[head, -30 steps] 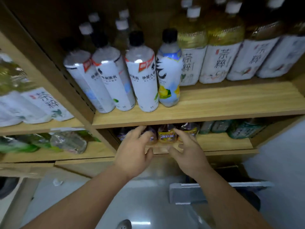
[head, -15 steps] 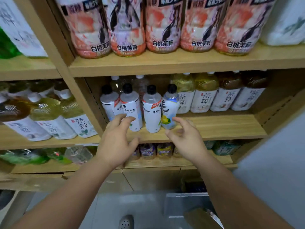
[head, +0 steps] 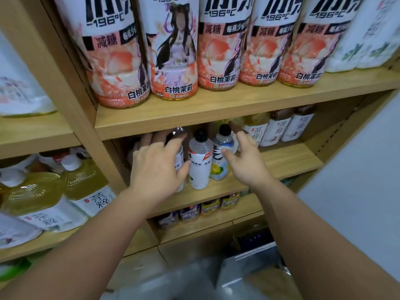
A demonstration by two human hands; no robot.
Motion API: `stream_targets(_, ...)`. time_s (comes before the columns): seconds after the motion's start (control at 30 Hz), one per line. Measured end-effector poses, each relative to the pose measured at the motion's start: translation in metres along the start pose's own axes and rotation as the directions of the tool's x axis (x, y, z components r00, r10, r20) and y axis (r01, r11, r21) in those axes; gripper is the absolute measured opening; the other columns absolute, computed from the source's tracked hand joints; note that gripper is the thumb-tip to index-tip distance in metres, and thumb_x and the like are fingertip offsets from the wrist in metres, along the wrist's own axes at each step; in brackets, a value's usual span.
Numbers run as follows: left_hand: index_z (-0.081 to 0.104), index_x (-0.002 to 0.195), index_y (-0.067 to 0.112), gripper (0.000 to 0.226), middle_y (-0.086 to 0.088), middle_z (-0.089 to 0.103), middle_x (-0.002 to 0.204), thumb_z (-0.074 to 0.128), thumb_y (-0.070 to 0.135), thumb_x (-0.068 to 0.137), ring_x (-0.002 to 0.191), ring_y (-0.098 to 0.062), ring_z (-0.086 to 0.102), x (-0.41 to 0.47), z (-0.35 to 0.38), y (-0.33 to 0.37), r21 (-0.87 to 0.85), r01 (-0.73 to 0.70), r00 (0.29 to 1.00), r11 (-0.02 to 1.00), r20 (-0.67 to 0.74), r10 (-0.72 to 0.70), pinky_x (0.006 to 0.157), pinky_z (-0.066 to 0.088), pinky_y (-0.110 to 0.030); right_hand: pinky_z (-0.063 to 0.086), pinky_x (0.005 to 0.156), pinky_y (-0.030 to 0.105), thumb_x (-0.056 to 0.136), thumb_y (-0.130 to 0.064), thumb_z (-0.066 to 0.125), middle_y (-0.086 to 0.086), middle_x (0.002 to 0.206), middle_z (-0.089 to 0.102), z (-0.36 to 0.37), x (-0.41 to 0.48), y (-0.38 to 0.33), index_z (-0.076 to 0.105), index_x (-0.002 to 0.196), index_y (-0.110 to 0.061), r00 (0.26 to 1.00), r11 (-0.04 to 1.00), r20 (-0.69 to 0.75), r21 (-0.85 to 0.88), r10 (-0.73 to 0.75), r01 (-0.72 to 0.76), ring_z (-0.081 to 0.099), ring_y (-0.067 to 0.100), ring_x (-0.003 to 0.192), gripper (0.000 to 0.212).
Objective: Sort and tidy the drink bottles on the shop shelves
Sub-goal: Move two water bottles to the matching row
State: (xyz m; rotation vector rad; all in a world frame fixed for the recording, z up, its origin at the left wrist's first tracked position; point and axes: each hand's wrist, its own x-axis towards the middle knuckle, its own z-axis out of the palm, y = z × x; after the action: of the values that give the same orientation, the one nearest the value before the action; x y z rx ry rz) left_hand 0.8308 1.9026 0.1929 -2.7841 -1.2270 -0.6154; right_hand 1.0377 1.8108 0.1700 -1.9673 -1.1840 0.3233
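On the middle shelf point(head: 290, 161) stand white-labelled bottles with black caps point(head: 200, 167) and one blue-and-yellow lemon bottle point(head: 218, 169). My left hand point(head: 155, 165) reaches into the shelf's left end. Its straight fingers lie over the leftmost white bottles and hide most of them, and its thumb is next to the visible white bottle. My right hand point(head: 244, 161) is spread at the lemon bottle's right side, thumb in front of the label and fingers reaching behind it. Neither hand has closed round a bottle.
Tea bottles with white labels point(head: 277, 128) fill the shelf to the right. Large peach-label bottles point(head: 218, 50) line the shelf above, just over my hands. Small bottles point(head: 207, 210) sit on the lower shelf. More tea bottles point(head: 86, 187) fill the left bay. A grey wall point(head: 357, 191) stands at the right.
My view has risen from the lower shelf to the upper shelves. Both hands moved up from the lower shelf edge and into the middle shelf around the black-capped bottles.
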Motion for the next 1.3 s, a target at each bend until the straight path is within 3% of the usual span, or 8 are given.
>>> stream_targets(0.13, 0.032, 0.155, 0.037, 0.067, -0.002, 0.06, 0.139, 0.058, 0.052, 0.095, 0.125, -0.031, 0.056, 0.022, -0.01, 0.012, -0.124, -0.032, 0.987, 0.992, 0.154, 0.051, 0.093, 0.052, -0.045, 0.033, 0.104, 0.023, 0.106, -0.024, 0.053, 0.0, 0.159, 0.037, -0.002, 0.015, -0.005, 0.025, 0.16, -0.034, 0.992, 0.999, 0.115, 0.004, 0.044, -0.044, 0.038, 0.019, 0.144, 0.062)
stream_targets(0.27, 0.014, 0.159, 0.043, 0.062, -0.002, 0.055, 0.144, 0.044, 0.045, 0.105, 0.128, -0.028, 0.054, 0.042, -0.005, 0.025, -0.156, -0.05, 0.95, 0.986, 0.297, 0.095, 0.081, 0.044, -0.033, 0.053, 0.092, 0.038, 0.107, -0.029, 0.049, 0.005, 0.13, 0.063, -0.005, 0.027, 0.003, 0.04, 0.151, -0.03, 0.988, 0.99, 0.145, -0.137, 0.058, -0.038, 0.063, 0.029, 0.112, 0.045)
stream_targets(0.47, 0.028, 0.157, 0.03, 0.053, -0.009, 0.043, 0.155, 0.043, 0.032, 0.107, 0.133, -0.031, 0.047, 0.061, 0.003, 0.036, -0.147, 0.034, 0.919, 0.989, 0.393, 0.026, 0.09, 0.039, -0.034, 0.053, 0.069, 0.037, 0.105, -0.027, 0.052, 0.0, 0.1, 0.063, -0.008, 0.03, 0.007, 0.033, 0.152, -0.038, 0.988, 0.969, 0.152, -0.238, -0.027, 0.063, 0.059, 0.023, 0.075, 0.053)
stream_targets(0.63, 0.051, 0.132, 0.022, 0.03, -0.009, 0.062, 0.113, 0.049, 0.033, 0.104, 0.092, -0.028, 0.053, 0.063, 0.002, 0.048, -0.112, 0.073, 0.939, 0.991, 0.343, -0.03, 0.071, 0.034, -0.031, 0.047, 0.057, 0.037, 0.105, -0.028, 0.051, 0.002, 0.101, 0.065, -0.007, 0.037, 0.015, 0.028, 0.152, -0.042, 0.983, 0.967, 0.173, -0.236, -0.058, 0.098, 0.055, 0.015, 0.063, 0.054)
stream_targets(0.9, 0.063, 0.128, 0.012, 0.037, -0.008, 0.066, 0.112, 0.07, 0.026, 0.094, 0.105, -0.031, 0.061, -0.008, -0.006, 0.049, -0.209, 0.134, 0.99, 0.969, 0.077, -0.12, 0.085, 0.045, -0.035, 0.05, 0.091, 0.046, 0.102, -0.042, 0.054, 0.013, 0.11, 0.064, -0.012, 0.036, 0.02, 0.037, 0.15, -0.035, 0.974, 0.923, 0.179, -0.332, -0.14, 0.193, 0.057, 0.035, 0.104, 0.052)
stream_targets(1.07, 0.063, 0.126, 0.009, 0.036, -0.006, 0.064, 0.109, 0.07, 0.022, 0.093, 0.099, -0.028, 0.062, -0.041, -0.025, 0.036, -0.196, 0.225, 0.972, 0.954, -0.019, -0.233, 0.083, 0.052, -0.038, 0.041, 0.078, 0.045, 0.099, -0.044, 0.059, 0.017, 0.084, 0.063, -0.01, 0.023, -0.021, 0.063, 0.096, -0.012, 0.888, 0.833, 0.064, -0.323, -0.455, 0.45, 0.059, 0.04, 0.09, 0.033)
stream_targets(1.23, 0.062, 0.126, 0.01, 0.035, 0.001, 0.057, 0.107, 0.07, 0.021, 0.093, 0.1, -0.022, 0.058, -0.071, -0.047, 0.026, -0.175, 0.328, 0.939, 0.928, -0.046, -0.341, 0.081, 0.04, -0.026, 0.044, 0.092, 0.039, 0.101, -0.046, 0.056, 0.008, 0.134, 0.062, 0.022, 0.029, -0.053, 0.047, 0.149, -0.03, 0.775, 0.815, 0.418, -0.127, -0.474, 0.566, 0.054, 0.035, 0.125, 0.052)
stream_targets(1.3, 0.062, 0.124, 0.012, 0.032, 0.0, 0.058, 0.109, 0.069, 0.02, 0.094, 0.1, -0.02, 0.057, -0.089, -0.054, 0.023, -0.194, 0.363, 0.923, 0.912, -0.063, -0.381, 0.082, 0.045, -0.028, 0.046, 0.085, 0.038, 0.101, -0.046, 0.055, 0.007, 0.124, 0.066, 0.036, 0.033, -0.055, 0.03, 0.158, -0.037, 0.762, 0.847, 0.495, -0.09, -0.418, 0.524, 0.059, 0.035, 0.119, 0.062)
